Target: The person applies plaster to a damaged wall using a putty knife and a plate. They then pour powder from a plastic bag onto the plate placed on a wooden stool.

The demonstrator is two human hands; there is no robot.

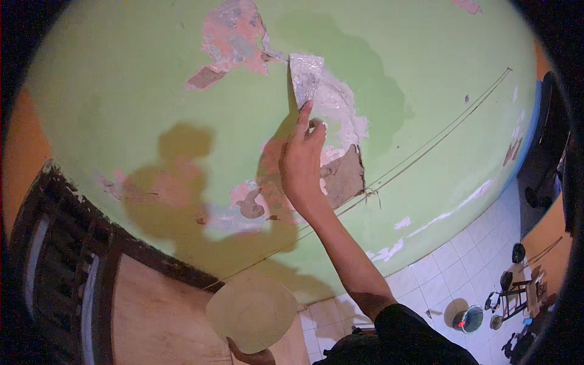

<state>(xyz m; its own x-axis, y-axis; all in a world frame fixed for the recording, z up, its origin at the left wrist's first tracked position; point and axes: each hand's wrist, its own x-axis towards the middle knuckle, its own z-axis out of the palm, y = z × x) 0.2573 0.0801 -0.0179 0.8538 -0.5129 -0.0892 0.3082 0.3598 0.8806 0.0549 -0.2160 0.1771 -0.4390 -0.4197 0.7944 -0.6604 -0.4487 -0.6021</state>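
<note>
My right hand (pixel 302 161) grips a flat, wide-bladed scraper (pixel 307 79), its blade pressed against a green wall (pixel 438 55) over a white filler patch (pixel 337 103). A bare grey-brown area (pixel 345 177) shows beside my wrist, and peeled pink-grey patches (pixel 231 36) lie to the upper left. Low in view, my left hand (pixel 248 348) holds a pale, rounded flat board (pixel 252 307) by its lower edge. My left fingers are mostly hidden under it.
A thin string (pixel 444 118) crosses the wall diagonally. A dark wooden frame (pixel 67 243) and plain panel (pixel 146 310) are at lower left. On the tiled floor (pixel 438 280) at right stand a bucket (pixel 471 319) and a stool-like frame (pixel 514 298) among small dark objects.
</note>
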